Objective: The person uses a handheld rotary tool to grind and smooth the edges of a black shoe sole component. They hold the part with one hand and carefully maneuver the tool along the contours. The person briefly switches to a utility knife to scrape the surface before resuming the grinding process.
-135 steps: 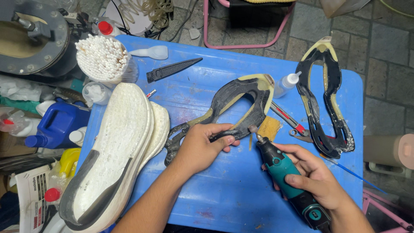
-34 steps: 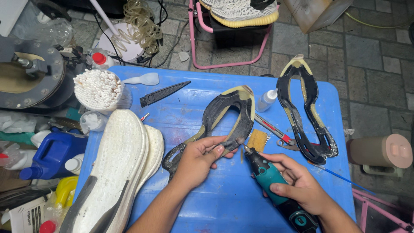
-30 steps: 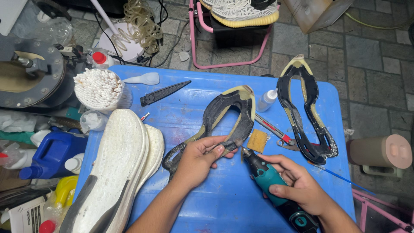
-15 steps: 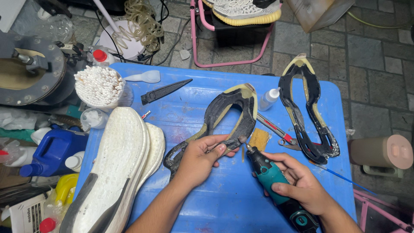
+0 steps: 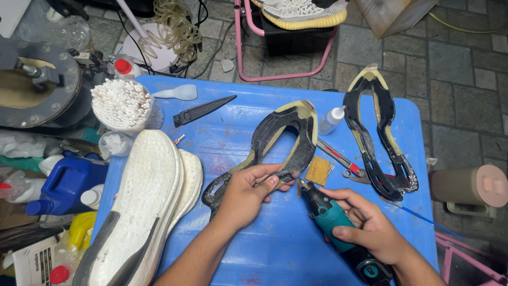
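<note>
Outsole point(image 5: 280, 143) pinched in left hand point(image 5: 248, 193) — right hand point(image 5: 370, 228) gripped rotary tool point(image 5: 330, 217), tip seemingly touching; cup point(image 5: 148, 119) brimmed with swabs point(image 5: 120, 102).

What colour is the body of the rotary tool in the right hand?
Teal with black ends; the head view shows the rotary tool in the right hand.

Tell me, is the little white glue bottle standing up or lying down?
Lying down. The small white bottle rests on its side on the blue table, beside the black outsole.
</note>
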